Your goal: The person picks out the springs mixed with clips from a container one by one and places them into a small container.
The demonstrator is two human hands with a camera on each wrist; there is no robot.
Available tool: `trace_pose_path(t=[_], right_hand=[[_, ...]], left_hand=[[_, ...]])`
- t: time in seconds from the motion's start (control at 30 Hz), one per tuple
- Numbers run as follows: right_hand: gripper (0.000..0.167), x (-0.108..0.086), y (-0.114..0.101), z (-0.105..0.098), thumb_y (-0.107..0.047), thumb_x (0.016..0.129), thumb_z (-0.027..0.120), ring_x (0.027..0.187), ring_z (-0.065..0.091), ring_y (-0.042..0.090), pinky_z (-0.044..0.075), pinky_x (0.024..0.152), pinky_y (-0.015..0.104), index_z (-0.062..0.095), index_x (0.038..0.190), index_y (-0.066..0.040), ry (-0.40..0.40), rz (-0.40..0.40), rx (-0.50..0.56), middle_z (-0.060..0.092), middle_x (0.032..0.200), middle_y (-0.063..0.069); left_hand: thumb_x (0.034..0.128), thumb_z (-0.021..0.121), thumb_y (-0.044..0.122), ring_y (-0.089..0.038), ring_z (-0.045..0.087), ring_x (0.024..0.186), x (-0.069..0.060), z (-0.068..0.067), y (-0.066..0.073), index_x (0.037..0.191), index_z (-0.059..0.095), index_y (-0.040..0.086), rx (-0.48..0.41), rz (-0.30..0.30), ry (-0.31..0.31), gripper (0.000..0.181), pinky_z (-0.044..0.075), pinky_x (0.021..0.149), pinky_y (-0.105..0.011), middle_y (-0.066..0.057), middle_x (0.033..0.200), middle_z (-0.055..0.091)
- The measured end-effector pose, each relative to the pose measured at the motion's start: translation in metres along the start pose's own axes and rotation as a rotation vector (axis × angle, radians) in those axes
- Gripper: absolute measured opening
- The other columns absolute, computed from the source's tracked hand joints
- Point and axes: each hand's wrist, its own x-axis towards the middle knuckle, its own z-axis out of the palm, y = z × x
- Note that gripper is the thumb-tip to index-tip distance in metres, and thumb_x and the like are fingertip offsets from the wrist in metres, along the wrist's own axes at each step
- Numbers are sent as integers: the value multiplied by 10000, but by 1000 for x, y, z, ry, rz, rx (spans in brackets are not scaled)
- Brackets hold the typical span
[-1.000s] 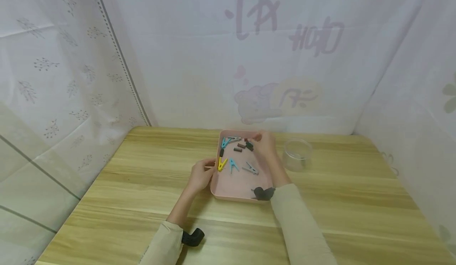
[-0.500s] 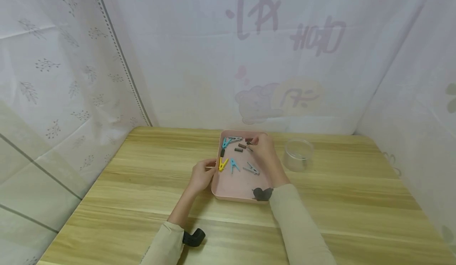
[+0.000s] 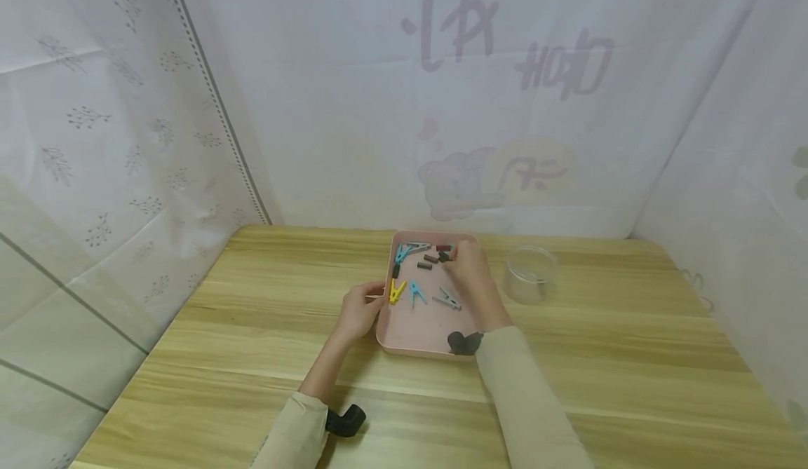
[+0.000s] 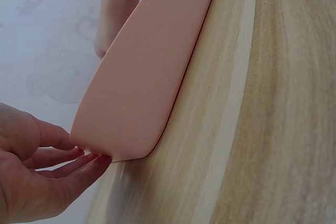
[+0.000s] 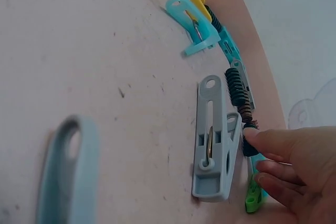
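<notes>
A pink tray [image 3: 429, 329] holds clothespins and small coil springs. My left hand [image 3: 358, 311] holds the tray's left side; in the left wrist view its fingertips [image 4: 102, 160] meet the tray wall. Over the tray's back right part, my right hand [image 3: 470, 267] pinches a dark coil spring [image 5: 249, 142] between thumb and fingers. A brown spring [image 3: 431, 259] and another dark spring [image 3: 424, 266] lie just left of it. Grey [image 3: 448, 299], light blue [image 3: 416, 292] and yellow [image 3: 396, 291] clothespins lie nearby. Partly hidden by the right fingers is a green clothespin [image 5: 253, 196].
A clear round container [image 3: 530, 276] stands on the wooden table [image 3: 252, 315], right of the tray. Patterned white curtains [image 3: 328, 104] hang behind and along both sides. Black wrist mounts [image 3: 346, 421] sit at the sleeves.
My right hand has shifted from the tray's back right edge slightly inward and forward, now with the dark spring at its fingertips. My left hand stays at the tray's side.
</notes>
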Motion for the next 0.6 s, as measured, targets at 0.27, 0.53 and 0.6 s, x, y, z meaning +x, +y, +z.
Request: trace_pose_path(t=[0.27, 0.53, 0.6], right_hand=[[159, 6, 3, 3, -70, 928, 797, 1006, 711, 373, 624, 888, 438, 741, 946, 78, -22, 17, -101, 742, 1077, 239], [169, 8, 3, 4, -90, 954, 773, 1002, 711, 355, 616, 904, 439, 730, 995, 68, -26, 23, -136, 748, 1064, 225], [172, 8, 3, 4, -98, 962, 765, 1003, 711, 357, 616, 900, 439, 733, 993, 69, -24, 22, -125, 750, 1066, 227]], left_hand=[[1029, 584, -5, -444, 707, 1149, 0, 0, -1, 1363, 626, -126, -5, -6, -6, 358, 633, 919, -468, -301, 1266, 691], [1024, 585, -13, -447, 708, 1144, 0, 0, -1, 1358, 628, -130, 0, -1, -3, 356, 635, 914, -468, -305, 1256, 694], [1027, 586, -12, -444, 708, 1144, 0, 0, -1, 1361, 628, -125, 0, -4, -4, 356, 636, 909, -465, -302, 1257, 694]])
